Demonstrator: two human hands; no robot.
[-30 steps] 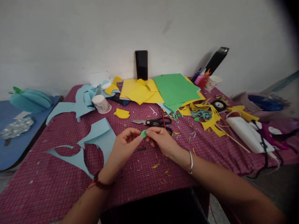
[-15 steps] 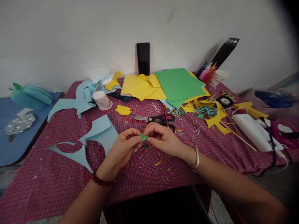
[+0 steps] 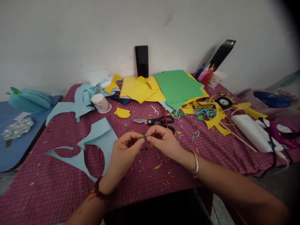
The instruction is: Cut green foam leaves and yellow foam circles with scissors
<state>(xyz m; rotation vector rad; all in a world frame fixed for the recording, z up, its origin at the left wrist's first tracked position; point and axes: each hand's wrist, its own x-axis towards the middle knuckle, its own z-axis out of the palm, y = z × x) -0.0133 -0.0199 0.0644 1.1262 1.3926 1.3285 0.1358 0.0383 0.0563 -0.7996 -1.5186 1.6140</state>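
Observation:
My left hand and my right hand meet above the middle of the red checked tablecloth. Both pinch a small green paper piece between their fingertips; it shows edge-on as a thin sliver. Black-handled scissors lie just beyond my hands, blades pointing left. A thin red stick lies across the scissors' handles.
Light blue paper offcuts lie left of my hands. A paper cup, yellow sheets and a green sheet sit further back, a black phone against the wall. A white glue gun and yellow scraps lie at right.
The green piece has been turned or folded between my fingertips, from a flat leaf shape to a thin edge-on sliver. Both hands stay together at the same spot.

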